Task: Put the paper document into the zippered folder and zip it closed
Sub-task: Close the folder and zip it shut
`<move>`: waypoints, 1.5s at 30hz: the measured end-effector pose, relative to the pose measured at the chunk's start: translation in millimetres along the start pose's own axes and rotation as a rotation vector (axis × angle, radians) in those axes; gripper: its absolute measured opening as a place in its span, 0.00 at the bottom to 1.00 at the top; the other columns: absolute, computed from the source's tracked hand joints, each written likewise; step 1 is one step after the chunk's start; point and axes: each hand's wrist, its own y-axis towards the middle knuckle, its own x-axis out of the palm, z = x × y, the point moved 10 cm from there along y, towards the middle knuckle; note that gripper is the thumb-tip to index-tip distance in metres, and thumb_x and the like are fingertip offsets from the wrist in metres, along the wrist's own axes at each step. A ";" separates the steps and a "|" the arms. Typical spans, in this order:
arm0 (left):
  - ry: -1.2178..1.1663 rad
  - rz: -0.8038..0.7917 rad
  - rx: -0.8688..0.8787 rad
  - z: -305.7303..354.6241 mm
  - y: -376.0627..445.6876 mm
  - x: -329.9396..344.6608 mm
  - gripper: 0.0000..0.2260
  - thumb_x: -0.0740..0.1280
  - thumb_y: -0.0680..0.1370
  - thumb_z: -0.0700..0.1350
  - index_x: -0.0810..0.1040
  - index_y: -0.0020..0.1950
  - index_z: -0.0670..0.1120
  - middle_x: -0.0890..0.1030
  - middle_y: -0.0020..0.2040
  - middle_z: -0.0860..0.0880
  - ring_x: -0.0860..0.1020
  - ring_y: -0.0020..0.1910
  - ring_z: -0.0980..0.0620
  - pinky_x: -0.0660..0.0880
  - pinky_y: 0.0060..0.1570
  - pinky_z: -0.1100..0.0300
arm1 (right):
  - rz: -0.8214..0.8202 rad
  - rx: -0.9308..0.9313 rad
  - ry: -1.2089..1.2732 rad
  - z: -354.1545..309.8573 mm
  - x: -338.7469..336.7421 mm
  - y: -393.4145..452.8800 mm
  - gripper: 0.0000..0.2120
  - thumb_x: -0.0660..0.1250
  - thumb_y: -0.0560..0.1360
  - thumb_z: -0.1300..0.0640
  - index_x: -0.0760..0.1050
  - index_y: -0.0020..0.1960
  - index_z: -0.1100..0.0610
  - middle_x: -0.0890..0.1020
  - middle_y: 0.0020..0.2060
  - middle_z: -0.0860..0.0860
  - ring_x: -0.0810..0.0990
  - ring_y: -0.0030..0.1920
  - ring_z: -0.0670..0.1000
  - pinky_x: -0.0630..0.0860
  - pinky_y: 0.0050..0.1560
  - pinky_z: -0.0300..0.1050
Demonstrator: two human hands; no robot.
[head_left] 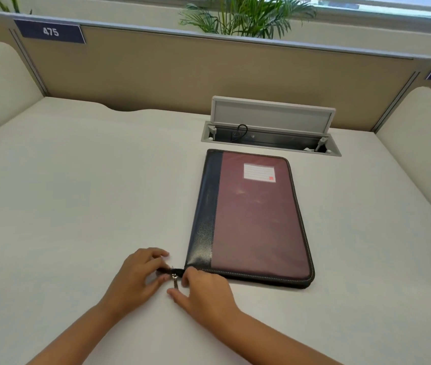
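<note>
Zippered folder [251, 217], maroon with a black leather spine strip, lies flat and shut on the white desk [77, 193] right of centre frame, long axis running from its near-left corner up toward the open grey cable hatch [269, 135] beyond. At that near-left corner both hands meet: the left hand [135, 277] pinches the black zipper tail [168, 271], while the right hand [204, 291], fingers loosely spread, rests just beside the dangling silver zipper pull [175, 281], gripping nothing I can make out. No paper shows outside, so the zip looks essentially run home.
</note>
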 end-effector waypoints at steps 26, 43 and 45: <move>0.238 0.104 0.207 22.9 -6.1 -3.2 0.14 0.53 0.81 0.50 0.73 0.41 0.47 0.80 0.39 0.51 0.75 0.33 0.50 0.66 0.34 0.60 | 0.399 0.121 -0.235 123.6 -92.1 -80.1 0.16 0.79 0.54 0.60 0.70 0.26 0.55 0.73 0.18 0.47 0.71 0.18 0.49 0.65 0.18 0.34; 0.238 0.195 0.144 36.2 3.4 -9.0 0.15 0.59 0.78 0.54 0.78 0.51 0.44 0.82 0.47 0.47 0.74 0.48 0.53 0.71 0.47 0.62 | 0.332 0.447 0.019 231.3 -129.0 -116.2 0.15 0.73 0.66 0.58 0.71 0.34 0.42 0.74 0.26 0.45 0.72 0.31 0.43 0.65 0.29 0.32; 0.242 0.113 0.193 51.5 13.7 4.2 0.18 0.61 0.75 0.57 0.75 0.56 0.46 0.81 0.53 0.47 0.74 0.54 0.52 0.71 0.52 0.60 | 0.328 0.443 0.060 231.1 -130.1 -113.4 0.15 0.72 0.67 0.56 0.71 0.37 0.37 0.76 0.32 0.41 0.73 0.32 0.41 0.67 0.30 0.34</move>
